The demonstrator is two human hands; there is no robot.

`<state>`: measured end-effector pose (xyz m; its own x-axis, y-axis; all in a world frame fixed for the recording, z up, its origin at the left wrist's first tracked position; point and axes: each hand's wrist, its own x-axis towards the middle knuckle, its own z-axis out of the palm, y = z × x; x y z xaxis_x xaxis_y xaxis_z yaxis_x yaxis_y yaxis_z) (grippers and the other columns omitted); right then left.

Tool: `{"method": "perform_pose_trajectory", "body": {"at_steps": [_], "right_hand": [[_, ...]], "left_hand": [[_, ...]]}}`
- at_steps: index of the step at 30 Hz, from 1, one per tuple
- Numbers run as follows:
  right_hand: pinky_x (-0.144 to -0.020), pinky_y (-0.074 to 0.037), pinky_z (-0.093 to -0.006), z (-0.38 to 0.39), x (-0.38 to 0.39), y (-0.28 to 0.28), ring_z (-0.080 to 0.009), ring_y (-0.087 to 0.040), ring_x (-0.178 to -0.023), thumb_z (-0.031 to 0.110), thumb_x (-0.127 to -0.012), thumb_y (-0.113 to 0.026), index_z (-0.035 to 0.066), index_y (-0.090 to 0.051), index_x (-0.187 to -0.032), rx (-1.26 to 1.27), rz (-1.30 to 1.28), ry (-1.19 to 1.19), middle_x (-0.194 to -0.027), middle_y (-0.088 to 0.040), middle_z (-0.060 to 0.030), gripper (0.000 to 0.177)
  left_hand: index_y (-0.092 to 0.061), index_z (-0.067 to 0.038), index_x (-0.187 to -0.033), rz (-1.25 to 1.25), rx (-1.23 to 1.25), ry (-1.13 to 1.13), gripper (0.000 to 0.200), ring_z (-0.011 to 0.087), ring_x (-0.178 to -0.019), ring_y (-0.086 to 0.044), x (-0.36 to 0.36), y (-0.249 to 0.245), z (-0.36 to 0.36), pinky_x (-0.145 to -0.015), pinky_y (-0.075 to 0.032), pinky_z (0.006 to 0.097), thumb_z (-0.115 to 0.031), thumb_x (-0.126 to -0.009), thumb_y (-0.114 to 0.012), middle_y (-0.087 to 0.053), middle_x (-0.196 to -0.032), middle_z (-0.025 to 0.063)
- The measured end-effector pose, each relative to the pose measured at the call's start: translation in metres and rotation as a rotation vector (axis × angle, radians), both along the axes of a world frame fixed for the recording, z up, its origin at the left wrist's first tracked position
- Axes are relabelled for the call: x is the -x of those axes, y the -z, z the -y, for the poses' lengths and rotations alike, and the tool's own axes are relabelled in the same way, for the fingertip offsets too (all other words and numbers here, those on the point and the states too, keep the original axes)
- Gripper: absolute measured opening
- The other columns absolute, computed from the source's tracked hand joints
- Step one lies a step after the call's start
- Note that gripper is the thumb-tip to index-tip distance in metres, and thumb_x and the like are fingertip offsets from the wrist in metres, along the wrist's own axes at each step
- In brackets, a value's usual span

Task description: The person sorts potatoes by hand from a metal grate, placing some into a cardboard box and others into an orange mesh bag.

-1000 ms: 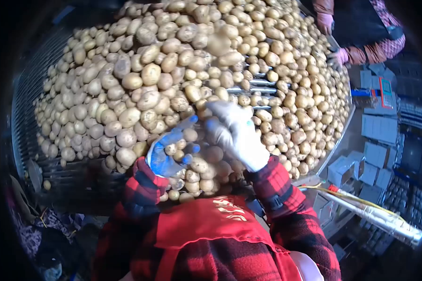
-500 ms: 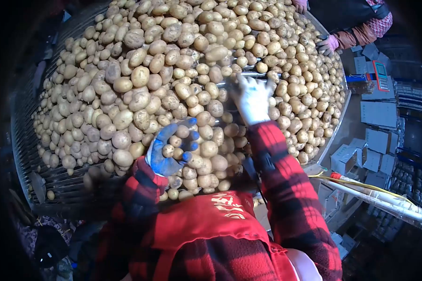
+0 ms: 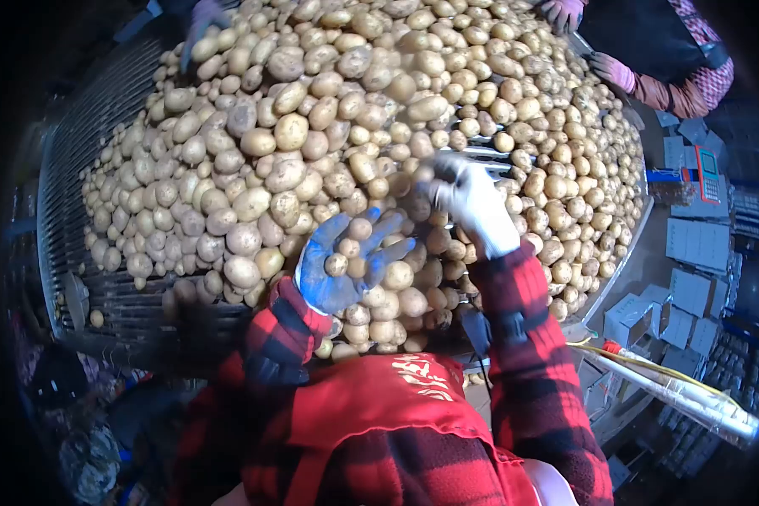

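Note:
My left hand [image 3: 333,268], in a blue-and-white work glove, is turned palm up and cups several small potatoes [image 3: 348,248] in its curled fingers. Up and to the right, my right hand [image 3: 472,201] wears a white glove with dark fingertips. Its fingers are bent and blurred by motion, closed round what looks like a small potato [image 3: 422,174]. Below both hands spreads a broad heap of potatoes [image 3: 249,205] of mixed sizes. Bare metal bars [image 3: 485,153] show through the heap just beyond my right hand.
The heap lies on a slatted sorting table [image 3: 84,198] with a raised metal rim. Across the right edge are another person's pink-gloved hands [image 3: 613,72]; one more gloved hand [image 3: 202,29] is at the far left. Cartons [image 3: 698,244], a red-framed scale display [image 3: 707,174] and a wrapped pole [image 3: 675,384] stand right.
My right hand has drawn back from the bars leftward, nearer my left hand. The left hand still cups small potatoes, fingers more spread. The camera view has shifted; another gloved hand appears far left.

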<state>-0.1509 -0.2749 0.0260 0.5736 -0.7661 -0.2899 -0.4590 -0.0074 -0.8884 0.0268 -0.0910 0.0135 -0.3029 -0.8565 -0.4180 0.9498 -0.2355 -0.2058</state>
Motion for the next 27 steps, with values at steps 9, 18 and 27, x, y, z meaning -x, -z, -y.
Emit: {"method": "perform_pose_trajectory", "body": {"at_steps": [9, 18, 27], "right_hand": [[-0.074, -0.056, -0.0487, 0.021, -0.097, 0.046, -0.0309, -0.075, -0.085, 0.020, -0.090, -0.068, 0.014, -0.081, -0.094, 0.959, -0.816, -0.389, -0.099, -0.078, -0.0122, 0.015], [-0.077, -0.061, -0.0490, 0.049, -0.101, 0.061, -0.0294, -0.079, -0.096, 0.023, -0.091, -0.068, 0.010, -0.079, -0.107, 0.867, -1.023, -0.620, -0.106, -0.079, -0.0136, 0.023], [-0.088, -0.061, -0.0493, 0.076, -0.095, 0.104, -0.0367, -0.077, -0.100, 0.026, -0.098, -0.058, 0.013, -0.080, -0.106, 0.870, -1.018, -0.685, -0.108, -0.078, -0.0192, 0.027]], "left_hand": [[-0.058, -0.012, -0.144, -0.030, 0.060, 0.066, 0.045, 0.0344, -0.137, -0.056, -0.004, 0.013, -0.017, -0.080, -0.059, 0.0356, -0.039, -0.108, -0.057, -0.057, -0.151, 0.0127], [-0.050, -0.007, -0.154, 0.265, 0.011, -0.002, 0.052, 0.0340, -0.128, -0.063, -0.016, 0.011, -0.055, -0.099, -0.059, 0.0518, -0.037, -0.111, -0.051, -0.064, -0.143, 0.0134], [-0.063, -0.005, -0.136, 0.298, -0.020, -0.201, 0.039, 0.0333, -0.131, -0.061, -0.004, 0.049, -0.083, -0.111, -0.048, 0.0657, -0.035, -0.113, -0.050, -0.068, -0.139, 0.0078]]}}
